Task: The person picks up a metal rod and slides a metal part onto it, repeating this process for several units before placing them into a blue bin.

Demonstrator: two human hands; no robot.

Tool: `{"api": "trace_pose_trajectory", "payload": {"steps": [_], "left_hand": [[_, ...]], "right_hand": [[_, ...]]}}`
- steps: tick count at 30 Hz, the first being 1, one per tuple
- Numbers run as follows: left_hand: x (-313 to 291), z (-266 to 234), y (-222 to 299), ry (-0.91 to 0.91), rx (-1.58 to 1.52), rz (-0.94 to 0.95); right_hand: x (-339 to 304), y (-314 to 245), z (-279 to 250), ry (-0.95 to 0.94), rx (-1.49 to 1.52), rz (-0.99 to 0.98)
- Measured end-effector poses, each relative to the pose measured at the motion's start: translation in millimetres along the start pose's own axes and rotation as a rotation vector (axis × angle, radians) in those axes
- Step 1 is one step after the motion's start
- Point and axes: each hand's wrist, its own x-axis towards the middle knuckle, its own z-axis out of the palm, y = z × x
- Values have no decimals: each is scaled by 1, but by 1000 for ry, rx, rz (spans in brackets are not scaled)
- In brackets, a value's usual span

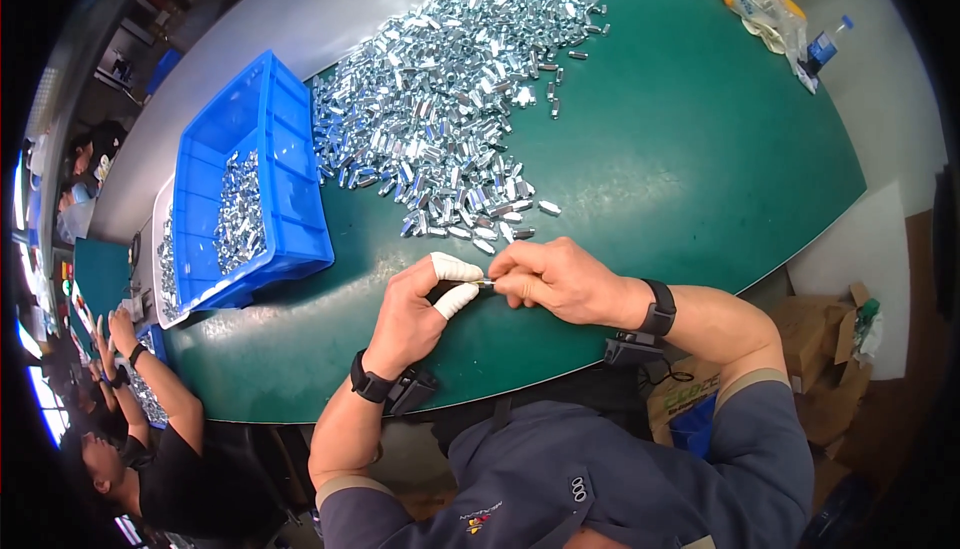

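Note:
Both hands meet over the near part of the green table, just below a large heap of small shiny metal pieces (440,99). White covers wrap the thumb and index finger of my left hand (415,299). These two fingers pinch one end of a small silvery metal piece (486,284). My right hand (560,277) is closed, its thumb and index finger pressed on the other end. Most of the piece is hidden by the fingertips. Several loose pieces lie just beyond my hands, such as one silvery piece (549,208).
A blue bin (295,164) with metal pieces inside stands tilted at the left, over a white tray (163,249). Bottles and a plastic bag (755,4) sit at the far right edge. A co-worker (170,459) works at the lower left. Cardboard boxes (805,334) stand at the right.

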Motion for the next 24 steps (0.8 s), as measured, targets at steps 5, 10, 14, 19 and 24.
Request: {"api": "trace_pose_trajectory", "payload": {"steps": [5,10,14,19,24], "left_hand": [[-1,-1,-3,39,1,-73],[-6,4,-11,50,-16,-101],[-13,11,-7,57,-30,-142],[-23,5,4,62,45,-77],[-26,10,19,84,169,-8]], "right_hand": [[-1,16,1,145,-5,-219],[0,14,0,100,-7,-210],[-4,13,-7,60,-50,-193],[-6,14,-1,-40,17,-137],[-4,13,0,-29,42,-131]]}}
